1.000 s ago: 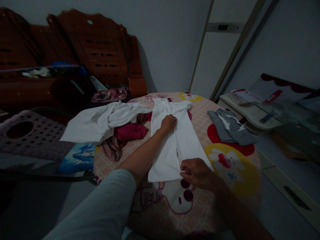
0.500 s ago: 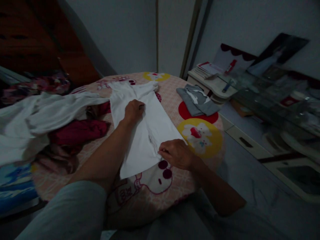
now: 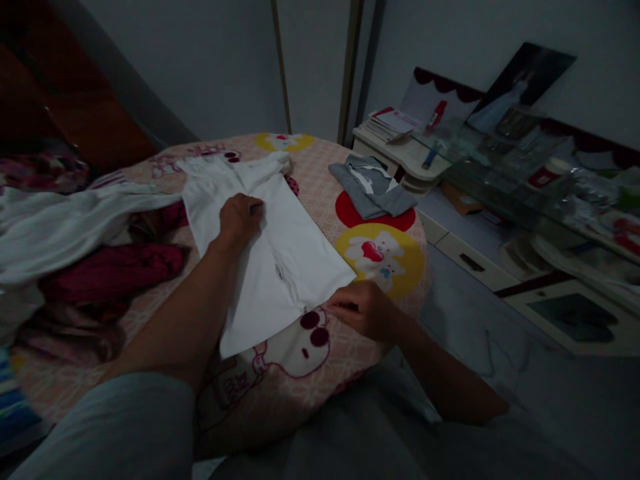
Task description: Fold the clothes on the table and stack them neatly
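Observation:
A white garment (image 3: 295,227) lies spread lengthwise on the round table, its far end crumpled. A zip or dark-edged slit (image 3: 285,277) runs down its middle toward the near hem. My left hand (image 3: 241,219) rests on the upper middle of the garment, fingers curled closed on the cloth. At the near hem, right of the slit, my right hand (image 3: 367,310) has thumb and fingers pinched together at the fabric's edge.
A patterned pink tablecloth (image 3: 315,160) covers the table. Folded grey clothing (image 3: 373,187) lies at the far right. White cloth (image 3: 85,223) and a dark red garment (image 3: 115,270) are heaped at left. A glass-topped cabinet (image 3: 500,193) stands to the right.
My right hand has shifted from beside the slit outward to the right along the hem, and the lower part lies flatter. The view has turned right. My left hand stays on the cloth.

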Motion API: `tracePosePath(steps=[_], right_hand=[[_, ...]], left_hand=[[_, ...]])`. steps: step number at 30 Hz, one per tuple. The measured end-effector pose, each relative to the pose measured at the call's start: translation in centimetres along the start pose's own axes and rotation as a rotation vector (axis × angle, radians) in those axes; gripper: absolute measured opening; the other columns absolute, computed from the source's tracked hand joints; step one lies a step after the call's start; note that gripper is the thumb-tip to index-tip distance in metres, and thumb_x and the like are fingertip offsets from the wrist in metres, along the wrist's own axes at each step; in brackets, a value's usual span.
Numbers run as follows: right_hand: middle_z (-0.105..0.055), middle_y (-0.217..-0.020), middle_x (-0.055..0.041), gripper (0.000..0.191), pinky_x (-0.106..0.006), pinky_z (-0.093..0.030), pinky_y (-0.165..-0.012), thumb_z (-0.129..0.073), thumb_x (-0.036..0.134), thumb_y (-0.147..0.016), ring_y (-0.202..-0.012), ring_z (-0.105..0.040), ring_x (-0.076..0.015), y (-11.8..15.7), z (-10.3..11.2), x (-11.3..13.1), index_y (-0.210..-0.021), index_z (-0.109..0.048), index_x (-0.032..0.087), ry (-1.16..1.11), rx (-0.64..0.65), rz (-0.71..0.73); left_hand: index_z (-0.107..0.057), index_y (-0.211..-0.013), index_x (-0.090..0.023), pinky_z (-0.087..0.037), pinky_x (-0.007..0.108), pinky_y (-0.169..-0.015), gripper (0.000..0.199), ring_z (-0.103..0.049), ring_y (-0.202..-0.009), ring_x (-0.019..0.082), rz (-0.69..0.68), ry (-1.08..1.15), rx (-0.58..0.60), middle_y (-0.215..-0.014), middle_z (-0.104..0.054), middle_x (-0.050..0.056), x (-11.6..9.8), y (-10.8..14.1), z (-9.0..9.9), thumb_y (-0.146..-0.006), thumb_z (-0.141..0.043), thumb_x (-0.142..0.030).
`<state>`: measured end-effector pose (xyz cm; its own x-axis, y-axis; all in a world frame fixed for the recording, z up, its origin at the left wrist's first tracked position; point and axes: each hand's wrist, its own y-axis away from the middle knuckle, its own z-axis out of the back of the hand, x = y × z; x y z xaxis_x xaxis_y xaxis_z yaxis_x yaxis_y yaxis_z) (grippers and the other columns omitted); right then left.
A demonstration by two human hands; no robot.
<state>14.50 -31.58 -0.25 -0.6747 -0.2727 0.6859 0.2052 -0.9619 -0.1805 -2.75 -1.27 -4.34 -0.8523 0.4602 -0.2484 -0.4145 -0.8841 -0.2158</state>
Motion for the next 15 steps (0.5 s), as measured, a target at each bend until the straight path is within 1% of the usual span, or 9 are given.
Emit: tracePosePath(steps=[2,4,6,8,9,11,13,15], right_hand=[[-0.065,-0.064,0.0003,0.022,-0.022,-0.035,-0.059,-0.057,0.026,-0.091,-0.059,-0.054,-0.0091,1.6,2.0,-0.5,-0.075,-0.069,0.016,0.024,-0.025,-0.081],[-0.064,-0.063,0.0011,0.023,-0.022,-0.036,-0.058,-0.057,0.03,-0.091,-0.056,-0.053,-0.0086,3.3,4.3,-0.6,-0.077,-0.07,0.016,0.027,-0.055,-0.159],[-0.065,-0.065,0.0006,0.024,-0.022,-0.038,-0.057,-0.059,0.034,-0.09,-0.056,-0.054,-0.0091,4.9,6.5,-0.5,-0.079,-0.07,0.016,0.033,-0.097,-0.233],[-0.066,-0.067,-0.0001,0.026,-0.022,-0.039,-0.057,-0.06,0.039,-0.089,-0.058,-0.056,-0.0102,6.3,8.0,-0.3,-0.079,-0.07,0.017,0.047,-0.133,-0.291],[-0.066,-0.067,-0.0004,0.028,-0.022,-0.04,-0.056,-0.06,0.041,-0.089,-0.058,-0.056,-0.0106,7.0,8.5,-0.1,-0.079,-0.07,0.017,0.052,-0.145,-0.317],[-0.066,-0.067,-0.001,0.03,-0.022,-0.041,-0.056,-0.061,0.044,-0.088,-0.059,-0.057,-0.0112,8.3,8.7,0.2,-0.079,-0.07,0.017,0.054,-0.157,-0.367],[-0.066,-0.066,-0.0012,0.031,-0.022,-0.042,-0.056,-0.061,0.045,-0.089,-0.058,-0.057,-0.0113,9.6,8.3,0.6,-0.08,-0.071,0.017,0.05,-0.16,-0.413],[-0.066,-0.065,-0.0008,0.029,-0.022,-0.042,-0.056,-0.061,0.043,-0.089,-0.057,-0.057,-0.011,11.0,7.6,1.2,-0.079,-0.071,0.018,0.049,-0.165,-0.455]], left_hand=[[-0.066,-0.123,-0.015,-0.043,0.03,-0.094,0.036,-0.054,-0.099,0.016,0.001,0.0,0.018,-0.119,-0.066,0.005,-0.1,0.1,0.1,-0.094,-0.049,-0.027],[-0.063,-0.126,-0.013,-0.04,0.028,-0.097,0.04,-0.05,-0.098,0.013,0.005,0.003,0.034,-0.121,-0.065,0.002,-0.2,0.2,0.2,-0.098,-0.044,-0.035],[-0.062,-0.128,-0.011,-0.037,0.028,-0.098,0.052,-0.048,-0.1,0.012,-0.007,-0.004,0.043,-0.119,-0.064,0.0,-0.3,0.2,0.1,-0.101,-0.036,-0.046],[-0.06,-0.13,-0.009,-0.033,0.031,-0.1,0.063,-0.047,-0.103,0.011,-0.023,-0.025,0.043,-0.12,-0.062,0.0,-0.3,0.2,0.0,-0.102,-0.025,-0.054],[-0.059,-0.13,-0.008,-0.032,0.032,-0.101,0.068,-0.047,-0.104,0.011,-0.028,-0.035,0.043,-0.121,-0.061,0.0,-0.2,0.2,0.0,-0.102,-0.02,-0.055],[-0.057,-0.132,-0.008,-0.032,0.033,-0.1,0.073,-0.046,-0.107,0.013,-0.037,-0.033,0.056,-0.122,-0.06,-0.002,-0.1,0.1,-0.1,-0.099,-0.016,-0.059],[-0.058,-0.13,-0.008,-0.032,0.033,-0.098,0.073,-0.047,-0.11,0.017,-0.04,-0.01,0.053,-0.122,-0.06,-0.003,0.2,0.1,-0.1,-0.098,-0.019,-0.059],[-0.054,-0.133,-0.004,-0.028,0.041,-0.102,0.069,-0.043,-0.119,0.024,-0.082,0.007,0.079,-0.13,-0.055,0.0,0.4,0.0,-0.1,-0.099,-0.02,-0.053]])
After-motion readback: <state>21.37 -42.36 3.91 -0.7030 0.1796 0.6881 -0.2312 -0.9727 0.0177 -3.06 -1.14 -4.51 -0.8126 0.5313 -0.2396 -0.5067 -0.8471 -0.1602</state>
